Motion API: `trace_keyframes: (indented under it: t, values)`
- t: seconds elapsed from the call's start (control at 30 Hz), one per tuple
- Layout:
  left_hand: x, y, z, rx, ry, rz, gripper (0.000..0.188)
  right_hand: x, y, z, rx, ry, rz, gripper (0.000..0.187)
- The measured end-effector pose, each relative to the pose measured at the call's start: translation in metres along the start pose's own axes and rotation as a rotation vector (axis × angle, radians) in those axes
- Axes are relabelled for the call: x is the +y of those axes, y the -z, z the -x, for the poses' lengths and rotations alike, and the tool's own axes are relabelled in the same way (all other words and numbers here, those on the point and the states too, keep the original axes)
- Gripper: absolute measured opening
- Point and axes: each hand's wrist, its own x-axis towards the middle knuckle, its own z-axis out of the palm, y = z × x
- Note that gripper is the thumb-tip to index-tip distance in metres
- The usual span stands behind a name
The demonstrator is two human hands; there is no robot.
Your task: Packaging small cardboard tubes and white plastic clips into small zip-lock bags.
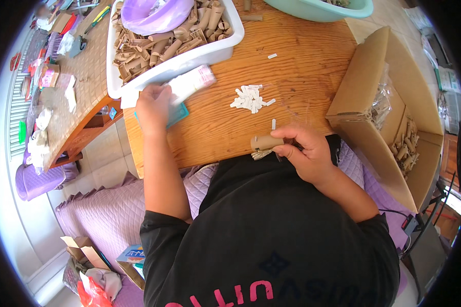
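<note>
My right hand (307,153) is closed around a short brown tube-shaped piece (262,143), held over the table's near edge. Thin pale strands hang under the tube's left end. My left hand (154,107) is at the table's left side, beside a white plastic packet (194,82) and over a teal flat item (177,114). Its fingers are blurred, and what they hold, if anything, cannot be made out. Small white strips (248,98) lie in a loose pile mid-table. One single strip (274,124) lies just above the tube.
A white tub (174,69) full of brown pieces stands at the back left, a purple bowl (153,23) on top. A mint basin (317,13) sits at the far edge. On the right, an open cardboard box (353,92) holds more brown pieces. A cluttered side table (92,66) is at left.
</note>
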Motion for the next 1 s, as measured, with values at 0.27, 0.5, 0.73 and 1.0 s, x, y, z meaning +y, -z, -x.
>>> trace_keyframes:
  t: [0.27, 0.5, 0.73, 1.0]
  values:
    - [0.02, 0.031, 0.034, 0.173, -0.241, -0.408, 0.015, 0.0, 0.003, 0.002, -0.016, -0.016, 0.034, 0.023]
    - [0.042, 0.029, 0.085, -0.11, -0.098, 0.564, 0.006, -0.005, 0.003, -0.004, 0.195, 0.025, -0.056, 0.024]
    - [0.066, -0.003, 0.121, -0.389, 0.129, 0.793, 0.011, -0.01, 0.002, -0.014, 0.266, 0.122, 0.029, 0.024]
    - [0.072, -0.013, 0.129, -0.407, 0.117, 0.791, 0.014, 0.0, 0.008, -0.011, 0.209, 0.149, 0.184, 0.027]
